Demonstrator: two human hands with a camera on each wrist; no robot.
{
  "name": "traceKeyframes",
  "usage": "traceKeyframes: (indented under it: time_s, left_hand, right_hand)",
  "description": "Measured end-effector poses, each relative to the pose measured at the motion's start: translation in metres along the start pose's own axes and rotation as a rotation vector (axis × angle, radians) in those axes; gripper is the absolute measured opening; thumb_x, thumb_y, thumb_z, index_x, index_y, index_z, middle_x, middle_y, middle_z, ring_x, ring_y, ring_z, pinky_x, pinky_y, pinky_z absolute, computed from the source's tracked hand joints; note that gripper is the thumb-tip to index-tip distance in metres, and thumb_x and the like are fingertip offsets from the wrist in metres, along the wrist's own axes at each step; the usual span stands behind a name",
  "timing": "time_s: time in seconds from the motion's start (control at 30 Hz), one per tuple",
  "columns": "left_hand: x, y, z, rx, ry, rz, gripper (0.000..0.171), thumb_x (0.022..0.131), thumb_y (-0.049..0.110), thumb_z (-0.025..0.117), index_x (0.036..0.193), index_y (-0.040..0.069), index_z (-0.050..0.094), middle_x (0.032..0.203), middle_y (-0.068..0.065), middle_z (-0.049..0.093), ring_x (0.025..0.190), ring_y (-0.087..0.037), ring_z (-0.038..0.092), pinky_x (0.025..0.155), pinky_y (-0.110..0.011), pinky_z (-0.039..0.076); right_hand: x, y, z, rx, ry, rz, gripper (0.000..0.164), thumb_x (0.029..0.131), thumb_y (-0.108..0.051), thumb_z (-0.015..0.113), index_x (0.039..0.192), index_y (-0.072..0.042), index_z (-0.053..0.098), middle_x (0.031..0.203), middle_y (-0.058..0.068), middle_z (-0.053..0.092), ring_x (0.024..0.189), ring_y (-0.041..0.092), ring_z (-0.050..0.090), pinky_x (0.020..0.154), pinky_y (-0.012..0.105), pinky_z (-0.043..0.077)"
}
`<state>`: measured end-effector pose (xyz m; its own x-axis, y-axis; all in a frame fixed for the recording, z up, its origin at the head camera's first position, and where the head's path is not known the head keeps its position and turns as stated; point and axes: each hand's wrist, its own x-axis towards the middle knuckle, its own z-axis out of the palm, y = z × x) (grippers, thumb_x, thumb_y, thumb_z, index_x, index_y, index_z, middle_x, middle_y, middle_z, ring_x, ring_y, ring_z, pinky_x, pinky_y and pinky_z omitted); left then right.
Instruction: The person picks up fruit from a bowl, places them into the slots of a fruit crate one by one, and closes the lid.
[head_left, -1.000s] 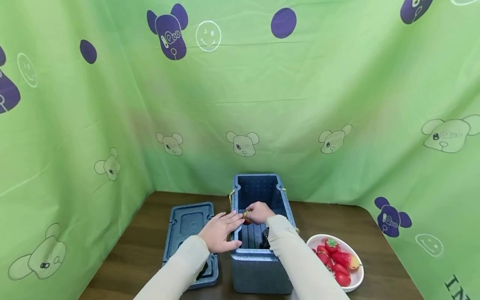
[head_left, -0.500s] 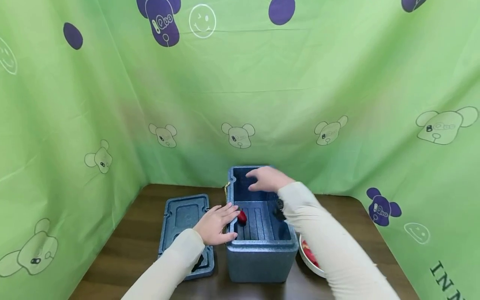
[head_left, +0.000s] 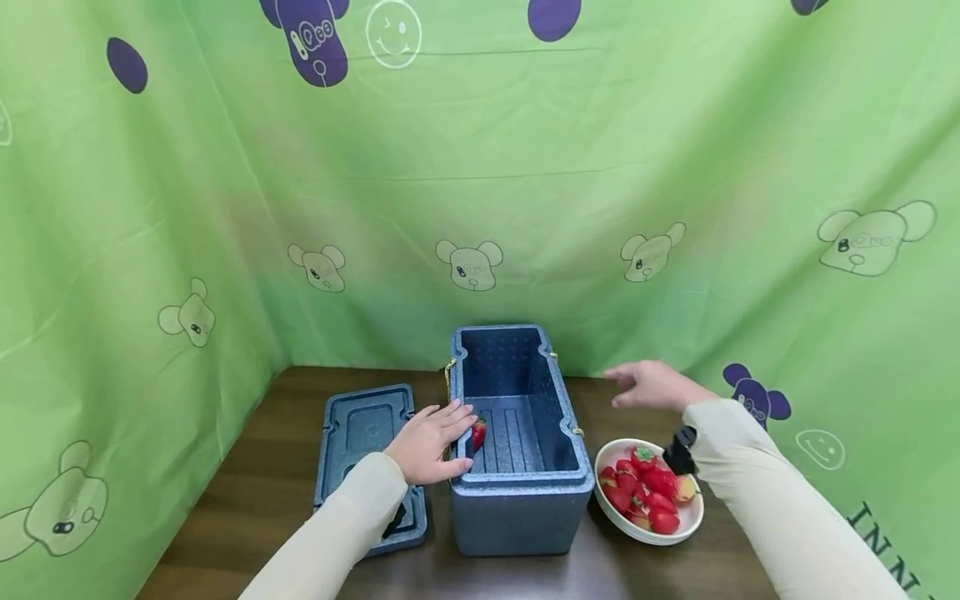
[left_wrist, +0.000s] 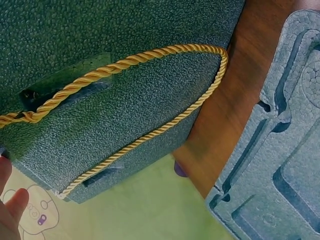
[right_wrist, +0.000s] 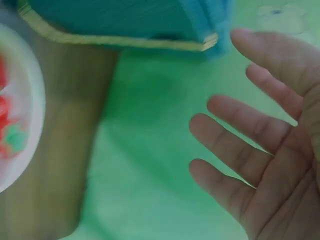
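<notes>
A dark blue foam box [head_left: 517, 518] stands lidless in the middle of the table. My left hand [head_left: 429, 443] rests on its left rim, fingers extended. Just inside that wall lies one strawberry [head_left: 478, 434], partly hidden by the rim and fingertips. To the right, my right hand [head_left: 651, 386] is in the air beyond a white bowl [head_left: 609, 510], its fingers spread with nothing in them, as the right wrist view [right_wrist: 280, 145] confirms by the bare palm. Several red strawberries [head_left: 660, 481] fill the bowl, with a yellowish-red fruit [head_left: 686, 489] at its right side.
The box's lid [head_left: 369, 433] lies flat on the wooden table [head_left: 232, 500], left of the box. A twisted yellow rope [left_wrist: 150, 135] runs along the box's side. Green printed cloth [head_left: 480, 167] hangs behind and on both sides.
My right hand let go of the strawberry inside the box, rose out of it and swung right, past the bowl. My left hand stayed on the rim.
</notes>
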<state>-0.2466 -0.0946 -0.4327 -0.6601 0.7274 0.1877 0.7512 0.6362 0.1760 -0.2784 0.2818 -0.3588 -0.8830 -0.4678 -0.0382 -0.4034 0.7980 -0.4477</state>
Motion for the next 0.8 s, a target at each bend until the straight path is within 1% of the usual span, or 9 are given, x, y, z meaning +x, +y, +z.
traceKeyframes:
  time_s: [0.1,0.17,0.23,0.33,0.43,0.5,0.67,0.77,0.8]
  left_hand:
    - [0.0,0.0,0.0,0.004,0.006,-0.003,0.063,0.09,0.044,0.05,0.14,0.007,0.049,0.146,-0.008,0.044,0.138,-0.025,0.035,0.109,-0.049,0.029]
    - [0.0,0.0,0.001,0.004,0.008,-0.002,0.063,0.09,0.044,0.05,0.14,0.007,0.049,0.146,-0.008,0.044,0.138,-0.025,0.034,0.109,-0.049,0.029]
    - [0.0,0.0,0.002,-0.001,0.006,-0.002,0.063,0.09,0.045,0.05,0.14,0.007,0.049,0.147,-0.008,0.044,0.138,-0.025,0.034,0.109,-0.05,0.029]
    - [0.0,0.0,0.004,-0.012,0.007,-0.008,0.063,0.09,0.044,0.051,0.14,0.006,0.049,0.147,-0.009,0.043,0.139,-0.025,0.034,0.109,-0.05,0.029]
    - [-0.001,-0.001,0.005,-0.021,0.012,-0.013,0.063,0.09,0.043,0.052,0.14,0.006,0.049,0.147,-0.009,0.044,0.138,-0.026,0.034,0.109,-0.05,0.028]
    - [-0.001,0.0,0.005,-0.017,0.011,-0.011,0.063,0.09,0.044,0.051,0.14,0.006,0.049,0.147,-0.009,0.043,0.139,-0.025,0.034,0.109,-0.05,0.029]
    - [0.0,0.002,0.004,-0.012,0.013,0.001,0.063,0.09,0.045,0.05,0.141,0.007,0.049,0.147,-0.009,0.043,0.139,-0.025,0.034,0.109,-0.05,0.029]
    - [0.0,0.003,0.003,-0.016,0.01,-0.001,0.063,0.09,0.045,0.051,0.141,0.006,0.049,0.147,-0.009,0.043,0.139,-0.025,0.034,0.109,-0.05,0.029]
    - [-0.001,0.003,0.003,-0.017,0.008,-0.002,0.064,0.09,0.045,0.051,0.141,0.006,0.048,0.147,-0.009,0.043,0.139,-0.026,0.034,0.109,-0.05,0.029]
  right_hand:
    - [-0.014,0.023,0.018,0.062,-0.072,0.018,0.05,0.074,-0.009,0.075,0.119,0.01,0.06,0.11,0.028,0.064,0.099,0.042,0.062,0.083,0.049,0.051]
    - [-0.021,0.034,0.032,0.123,-0.129,0.021,0.049,0.073,-0.007,0.074,0.117,0.011,0.061,0.107,0.026,0.066,0.092,0.037,0.065,0.077,0.044,0.054]
    - [-0.026,0.043,0.047,0.186,-0.183,0.018,0.048,0.071,-0.003,0.073,0.115,0.013,0.062,0.098,0.021,0.069,0.082,0.027,0.066,0.07,0.037,0.055]
    - [-0.032,0.05,0.067,0.249,-0.235,0.017,0.046,0.07,0.0,0.072,0.113,0.014,0.062,0.085,0.015,0.07,0.069,0.012,0.062,0.061,0.028,0.053]
    - [-0.036,0.053,0.083,0.263,-0.237,0.027,0.043,0.07,0.002,0.071,0.111,0.012,0.064,0.08,0.009,0.069,0.065,0.006,0.058,0.061,0.023,0.051]
    - [-0.039,0.054,0.092,0.295,-0.244,0.034,0.043,0.069,0.005,0.069,0.111,0.012,0.063,0.079,0.011,0.069,0.063,0.006,0.057,0.059,0.023,0.051]
    - [-0.049,0.061,0.112,0.303,-0.206,0.019,0.039,0.065,0.007,0.069,0.104,0.013,0.063,0.067,0.002,0.062,0.057,0.006,0.054,0.054,0.024,0.049]
    - [-0.052,0.068,0.123,0.238,-0.179,0.042,0.038,0.064,0.001,0.073,0.101,0.007,0.067,0.064,-0.005,0.058,0.056,0.007,0.051,0.053,0.024,0.047]
    - [-0.052,0.073,0.127,0.211,-0.176,0.029,0.038,0.065,0.0,0.073,0.102,0.004,0.069,0.065,-0.006,0.057,0.056,0.006,0.049,0.052,0.024,0.045]
